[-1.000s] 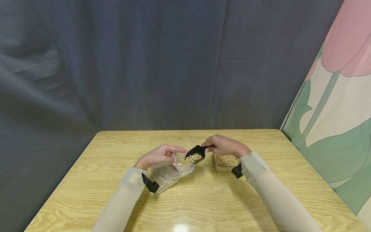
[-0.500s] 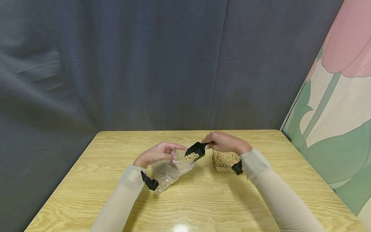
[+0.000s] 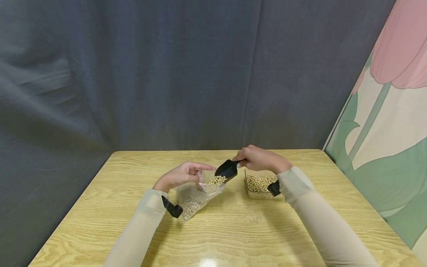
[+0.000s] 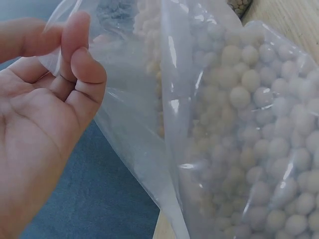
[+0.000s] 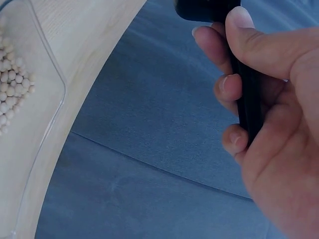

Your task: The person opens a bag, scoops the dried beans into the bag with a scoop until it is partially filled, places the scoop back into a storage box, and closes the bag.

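A black scoop (image 3: 227, 169) tilts down to the left, its lip at the mouth of a clear plastic bag (image 4: 172, 114). Round pale beans (image 3: 216, 180) lie at the scoop's low end and in the bag's mouth. My right hand (image 3: 257, 158) grips the scoop's handle (image 5: 244, 94), fingers and thumb wrapped round it. With curled fingers my left hand (image 4: 55, 94) pinches the bag's rim, its index finger extended along the opening. More beans fill the bag's lower part (image 3: 191, 206), which rests on the table.
Below my right wrist stands a clear rectangular container (image 3: 263, 195) holding many beans. The wooden table (image 3: 220, 241) ends at a dark curtain (image 3: 186, 74) behind. A flower-patterned panel (image 3: 383, 122) stands to the right.
My right hand has risen, tipping the scoop more steeply. Beans have slid from the scoop toward the bag, baring more of its black inside. The left hand has lifted slightly.
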`<state>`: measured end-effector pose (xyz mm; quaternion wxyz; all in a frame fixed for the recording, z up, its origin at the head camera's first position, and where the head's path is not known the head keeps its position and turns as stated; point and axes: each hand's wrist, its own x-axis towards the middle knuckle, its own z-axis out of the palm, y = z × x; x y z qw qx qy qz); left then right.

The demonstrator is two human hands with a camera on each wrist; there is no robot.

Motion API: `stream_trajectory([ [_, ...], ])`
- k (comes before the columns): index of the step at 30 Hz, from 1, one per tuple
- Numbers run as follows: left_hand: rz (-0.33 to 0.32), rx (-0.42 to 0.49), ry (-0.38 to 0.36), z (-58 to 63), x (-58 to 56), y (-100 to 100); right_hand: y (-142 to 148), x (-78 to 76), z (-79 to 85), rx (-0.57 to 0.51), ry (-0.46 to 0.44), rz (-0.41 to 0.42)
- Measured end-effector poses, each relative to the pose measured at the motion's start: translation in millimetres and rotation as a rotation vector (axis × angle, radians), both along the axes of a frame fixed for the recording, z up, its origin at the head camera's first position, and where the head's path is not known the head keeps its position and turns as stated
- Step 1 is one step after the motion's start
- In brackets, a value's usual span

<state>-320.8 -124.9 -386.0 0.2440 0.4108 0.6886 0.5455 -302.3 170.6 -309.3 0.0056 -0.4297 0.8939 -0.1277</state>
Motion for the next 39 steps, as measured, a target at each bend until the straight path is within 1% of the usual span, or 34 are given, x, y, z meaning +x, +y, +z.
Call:
stream_trajectory([
  [5,0.002,0.01,0.007,-1.0,-0.5,-2,-1,1.1,4.1,0.028,0.002,-0.013],
  [14,0.005,0.021,0.013,-1.4,-1.3,-4,0,2.1,7.7,0.006,0.02,-0.018],
  [22,0.003,0.04,-0.003,-1.9,2.2,-4,4,1.9,6.0,-0.003,-0.023,-0.051],
  [26,0.002,0.036,-0.01,-3.8,3.4,-5,12,1.3,5.3,-0.03,-0.029,-0.067],
  [32,-0.001,0.049,-0.009,-6.8,3.6,-6,30,2.4,5.2,-0.064,-0.004,-0.095],
  [39,-0.003,0.057,-0.002,-8.8,3.8,-6,58,4.2,6.1,-0.055,-0.012,-0.168],
])
